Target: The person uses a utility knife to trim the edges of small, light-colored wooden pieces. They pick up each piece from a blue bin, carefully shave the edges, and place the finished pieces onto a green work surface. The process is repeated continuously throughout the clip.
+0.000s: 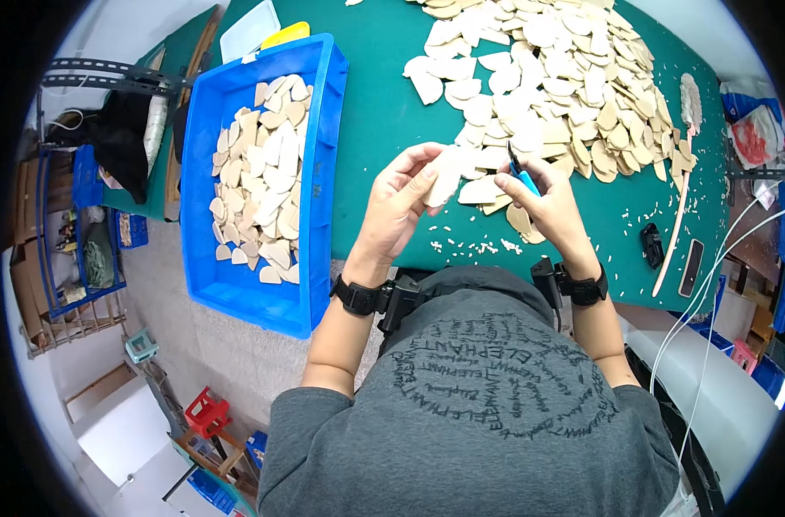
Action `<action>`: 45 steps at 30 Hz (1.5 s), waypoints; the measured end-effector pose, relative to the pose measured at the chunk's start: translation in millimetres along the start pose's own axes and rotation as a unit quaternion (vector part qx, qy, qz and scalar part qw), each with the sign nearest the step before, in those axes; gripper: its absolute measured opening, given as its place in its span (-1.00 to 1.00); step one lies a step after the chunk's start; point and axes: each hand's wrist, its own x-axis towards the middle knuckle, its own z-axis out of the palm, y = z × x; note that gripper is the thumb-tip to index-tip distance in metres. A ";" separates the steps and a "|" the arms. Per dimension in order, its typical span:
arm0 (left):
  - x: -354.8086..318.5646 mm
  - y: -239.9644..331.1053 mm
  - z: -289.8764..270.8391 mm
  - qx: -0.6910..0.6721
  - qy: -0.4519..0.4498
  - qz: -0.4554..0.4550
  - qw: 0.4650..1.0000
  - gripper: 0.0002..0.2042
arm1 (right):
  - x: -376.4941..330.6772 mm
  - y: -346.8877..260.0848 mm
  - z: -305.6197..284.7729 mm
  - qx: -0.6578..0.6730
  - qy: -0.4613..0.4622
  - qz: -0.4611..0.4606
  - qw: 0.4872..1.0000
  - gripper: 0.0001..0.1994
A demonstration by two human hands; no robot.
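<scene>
While the left hand (pixel 398 202) pinches a pale wooden piece (pixel 446 175) steady, the right hand (pixel 549 200) grips a blue-handled tool (pixel 521 177) at its edge, apparently trimming, above the green table (pixel 379 112).

Blue tool (pixel 521 178) mostly hidden in right hand (pixel 554 207), perhaps a cutter.

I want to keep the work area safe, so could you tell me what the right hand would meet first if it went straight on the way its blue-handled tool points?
Probably the pale wooden piece in the left hand; the right hand aims its blue-handled tool up-left at it, though depth is unclear.
</scene>
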 end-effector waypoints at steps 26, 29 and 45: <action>160.6 -142.4 9.2 0.384 -0.052 -0.011 0.922 -0.77 | -16.9 54.0 -64.3 0.001 0.152 0.081 0.985 -0.72; 121.5 -78.4 30.4 0.203 -0.091 -0.096 0.970 -0.74 | -12.9 51.6 -61.9 -0.032 0.167 0.047 0.984 -0.67; 22.5 -9.3 24.8 0.242 -0.033 0.010 0.970 -0.67 | -12.9 -3.2 -24.0 -0.118 0.037 -0.026 0.992 -0.61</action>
